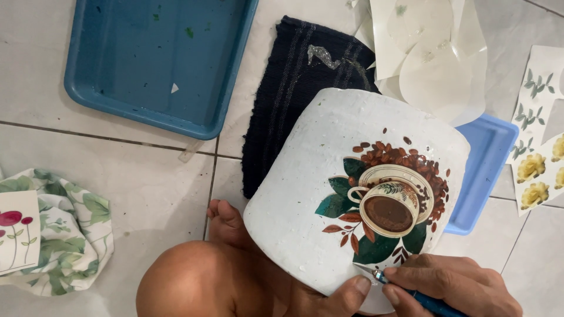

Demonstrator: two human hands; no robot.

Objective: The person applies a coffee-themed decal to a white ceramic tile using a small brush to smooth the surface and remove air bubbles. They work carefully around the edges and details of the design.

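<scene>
A: What is the person holding?

B: A white textured pot point(305, 194) is lying tilted across the person's bare knee point(188, 282), above a tiled floor point(147, 176). A picture of a coffee cup with beans and green leaves point(388, 205) is showing on the pot's side.

A: And the hands?

B: The right hand point(452, 285) is closing its grip around a blue-handled craft knife point(411, 290), with the blade tip point(363, 269) touching the pot just below the leaves. The left hand point(335, 296) is showing mostly as a thumb pressing against the pot's lower edge; whether its fingers are curling around the pot, I cannot tell.

A: What is lying around them?

B: A dark blue cloth point(288, 100) is lying on the floor behind the pot. A blue tray point(158, 58) is sitting at the upper left, and a lighter blue tray point(487, 170) is peeking out on the right. White backing papers point(435, 58) are overlapping at the top, sheets of yellow rose and leaf pictures point(537, 158) are lying at the far right, and a leaf-patterned cloth point(70, 235) with a red flower card point(17, 232) is resting at the left.
</scene>
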